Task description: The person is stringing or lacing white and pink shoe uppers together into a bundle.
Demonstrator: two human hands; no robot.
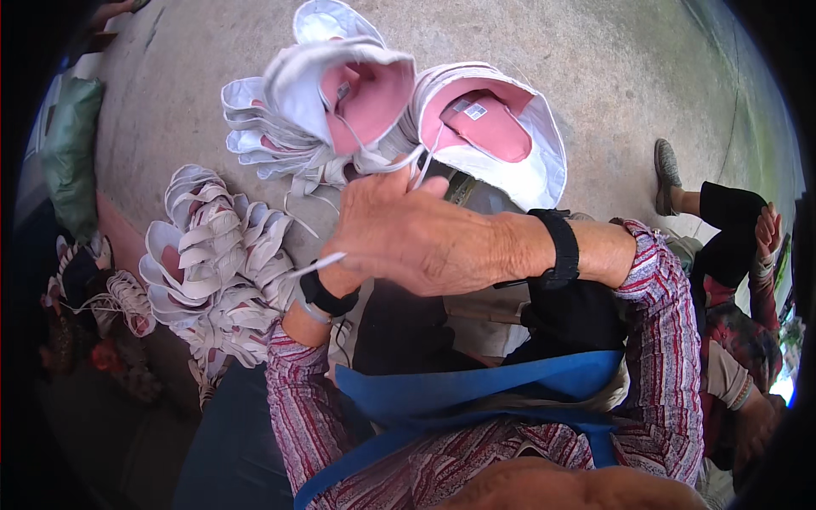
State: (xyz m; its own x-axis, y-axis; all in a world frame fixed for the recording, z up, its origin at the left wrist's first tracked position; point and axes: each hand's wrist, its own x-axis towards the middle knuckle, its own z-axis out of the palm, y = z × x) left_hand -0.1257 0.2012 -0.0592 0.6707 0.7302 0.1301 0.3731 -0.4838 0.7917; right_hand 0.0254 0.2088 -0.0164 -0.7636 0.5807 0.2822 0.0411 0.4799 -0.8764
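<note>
My right hand (pixel 416 238) reaches across in front of my left hand (pixel 340 279), and its fingers are closed on a thin white shoelace (pixel 422 166). The lace runs to the white shoe uppers with pink lining just beyond my fingers. One upper (pixel 374 106) gapes toward me, tilted. Another upper (pixel 548 140) lies to its right, its pink inside and a small label showing. A loose lace end (pixel 321 264) sticks out left, past my left hand. My left hand's fingers are hidden behind the right, so their grip does not show.
A stack of white uppers (pixel 255 127) lies at the far left of my hands, and a heap of laced ones (pixel 212 246) nearer. A green sack (pixel 72 157) stands at the left edge. Another person's leg (pixel 722 217) and hand (pixel 767 229) are at the right. A blue apron (pixel 484 387) covers my lap.
</note>
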